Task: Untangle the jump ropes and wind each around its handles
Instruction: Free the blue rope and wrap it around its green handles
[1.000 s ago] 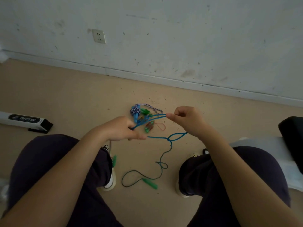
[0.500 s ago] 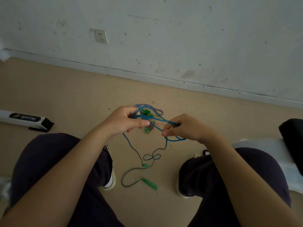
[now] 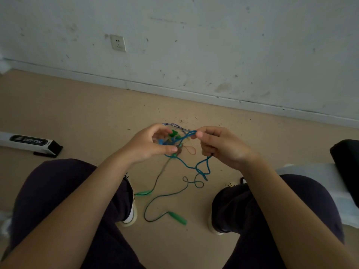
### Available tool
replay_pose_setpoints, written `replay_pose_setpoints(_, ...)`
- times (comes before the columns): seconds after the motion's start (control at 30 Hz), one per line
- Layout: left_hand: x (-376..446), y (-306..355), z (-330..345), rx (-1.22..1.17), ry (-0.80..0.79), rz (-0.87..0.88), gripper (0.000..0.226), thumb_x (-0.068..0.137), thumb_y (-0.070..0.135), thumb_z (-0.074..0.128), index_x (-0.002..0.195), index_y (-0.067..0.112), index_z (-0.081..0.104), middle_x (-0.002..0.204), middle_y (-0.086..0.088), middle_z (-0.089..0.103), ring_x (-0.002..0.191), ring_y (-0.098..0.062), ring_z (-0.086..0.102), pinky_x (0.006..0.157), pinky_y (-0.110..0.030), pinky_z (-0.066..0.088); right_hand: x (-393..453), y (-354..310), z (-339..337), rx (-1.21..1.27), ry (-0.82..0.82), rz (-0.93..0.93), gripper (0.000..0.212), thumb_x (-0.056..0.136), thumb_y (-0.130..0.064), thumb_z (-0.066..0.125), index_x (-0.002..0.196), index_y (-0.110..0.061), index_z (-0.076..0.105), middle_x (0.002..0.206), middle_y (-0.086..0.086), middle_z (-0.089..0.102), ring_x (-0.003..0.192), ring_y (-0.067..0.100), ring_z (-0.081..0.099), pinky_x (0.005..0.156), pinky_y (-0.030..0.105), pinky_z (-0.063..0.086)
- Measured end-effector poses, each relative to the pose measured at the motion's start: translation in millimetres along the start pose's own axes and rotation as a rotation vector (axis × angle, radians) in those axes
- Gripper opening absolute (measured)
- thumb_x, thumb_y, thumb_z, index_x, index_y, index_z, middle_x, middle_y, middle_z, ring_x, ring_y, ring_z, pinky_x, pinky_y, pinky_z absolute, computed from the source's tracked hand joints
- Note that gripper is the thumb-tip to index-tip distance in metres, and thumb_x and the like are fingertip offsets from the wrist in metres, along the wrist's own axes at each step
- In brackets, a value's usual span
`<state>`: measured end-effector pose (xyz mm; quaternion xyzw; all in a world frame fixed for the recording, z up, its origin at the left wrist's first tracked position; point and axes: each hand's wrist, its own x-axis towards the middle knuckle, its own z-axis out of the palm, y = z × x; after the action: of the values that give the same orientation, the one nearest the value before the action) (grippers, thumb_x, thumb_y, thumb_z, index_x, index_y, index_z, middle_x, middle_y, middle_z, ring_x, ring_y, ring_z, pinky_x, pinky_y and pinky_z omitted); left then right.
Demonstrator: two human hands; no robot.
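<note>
Blue jump rope [image 3: 186,166], held above the floor [image 3: 77,113] between the knees: left hand [image 3: 149,144] pinching the knotted bundle, right hand [image 3: 219,146] pinching a loop; risk judged: pulling apart could cinch the knot tighter, or snag the green handle [image 3: 178,220] trailing on the floor.

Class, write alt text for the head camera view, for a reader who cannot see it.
A seated person's left hand and right hand pinch a tangle of blue rope above a tan floor. Loops hang down to a green handle lying between their shoes.
</note>
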<state>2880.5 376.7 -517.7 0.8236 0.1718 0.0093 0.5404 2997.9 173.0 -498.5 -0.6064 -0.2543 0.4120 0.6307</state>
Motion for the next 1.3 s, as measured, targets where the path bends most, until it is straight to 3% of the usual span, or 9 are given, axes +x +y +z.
replay_pose_setpoints(0.1,-0.6,5.0,8.0,0.015,0.165,0.047,0.028,0.074,0.028,0.086,0.082,0.015,0.062,0.073,0.008,0.062,0.062,-0.001,0.053,0.061,-0.015,0.044,3.1,2.6,4.9,0.157,-0.02,-0.013,0.027,0.093,-0.02,0.05,0.103,0.003,0.059,0.062,-0.001,0.035,0.054,0.011,0.038,0.058,0.023,0.043)
replay_pose_setpoints(0.17,-1.0,7.9,12.3,-0.073,0.082,0.026,0.022,0.08,0.027,0.081,0.076,0.012,0.067,0.061,0.005,0.064,0.056,-0.005,0.056,0.06,-0.021,0.047,6.2,5.0,6.2,0.221,-0.033,-0.013,0.027,0.097,-0.016,0.047,0.111,0.005,0.055,0.067,0.002,0.045,0.06,0.013,0.049,0.068,0.027,0.049)
replay_pose_setpoints(0.3,-3.4,6.8,29.6,-0.037,-0.23,0.025,0.026,0.082,0.027,0.079,0.107,0.026,0.071,0.097,0.013,0.074,0.096,-0.002,0.068,0.092,-0.027,0.053,9.5,9.5,10.9,0.254,-0.084,-0.041,0.027,0.1,-0.01,0.042,0.12,0.003,0.054,0.078,0.005,0.057,0.076,0.019,0.06,0.081,0.033,0.052)
replay_pose_setpoints(0.4,-0.1,6.7,34.6,0.086,-0.281,0.037,0.021,0.084,0.034,0.077,0.101,0.02,0.077,0.099,0.003,0.076,0.101,-0.011,0.068,0.099,-0.033,0.05,9.9,9.6,12.8,0.206,-0.038,-0.039,0.025,0.101,-0.003,0.042,0.119,0.001,0.057,0.08,0.008,0.057,0.078,0.021,0.062,0.081,0.035,0.054)
replay_pose_setpoints(0.57,-0.7,15.2,24.5,-0.079,-0.215,0.033,0.012,0.091,0.017,0.07,0.082,0.01,0.076,0.076,-0.003,0.075,0.073,-0.012,0.069,0.07,-0.022,0.055,9.7,6.8,5.9,0.044,0.245,0.046,0.012,0.097,-0.01,0.056,0.103,-0.008,0.066,0.084,0.006,0.069,0.078,0.022,0.066,0.071,0.032,0.06)
replay_pose_setpoints(0.77,-2.1,18.9,30.6,-0.361,0.078,-0.047,0.014,0.078,0.017,0.081,0.074,0.008,0.071,0.062,-0.003,0.069,0.055,-0.015,0.065,0.055,-0.024,0.054,4.6,16.1,18.2,-0.237,0.004,0.187,0.049,0.076,-0.034,0.081,0.111,-0.006,0.064,0.097,0.009,0.071,0.087,0.025,0.071,0.078,0.033,0.058)
replay_pose_setpoints(1.03,2.7,14.1,17.9,-0.284,0.248,-0.036,0.018,0.088,0.017,0.074,0.073,0.008,0.068,0.06,-0.006,0.061,0.05,-0.016,0.052,0.046,-0.023,0.044,5.8,12.4,14.8,-0.218,0.135,0.053,0.011,0.09,-0.01,0.067,0.082,-0.003,0.069,0.071,0.011,0.067,0.067,0.02,0.066,0.069,0.032,0.057)
replay_pose_setpoints(1.17,14.2,-7.0,7.0,-0.028,0.348,-0.156,0.012,0.086,0.021,0.074,0.084,0.017,0.063,0.079,-0.005,0.063,0.064,-0.021,0.058,0.063,-0.037,0.053,4.6,7.4,8.5,-0.211,0.21,0.009,0.014,0.095,-0.011,0.061,0.085,-0.006,0.07,0.067,0.008,0.066,0.065,0.018,0.064,0.076,0.036,0.058)
replay_pose_setpoints(1.3,9.7,-4.0,9.3,0.179,0.331,-0.233,0.043,0.078,0.033,0.081,0.106,0.018,0.052,0.096,0.004,0.057,0.088,-0.017,0.058,0.079,-0.034,0.05,6.1,10.7,7.1,-0.263,0.126,-0.014,0.013,0.096,-0.004,0.056,0.099,0.0,0.068,0.072,0.009,0.065,0.067,0.015,0.063,0.071,0.026,0.055)
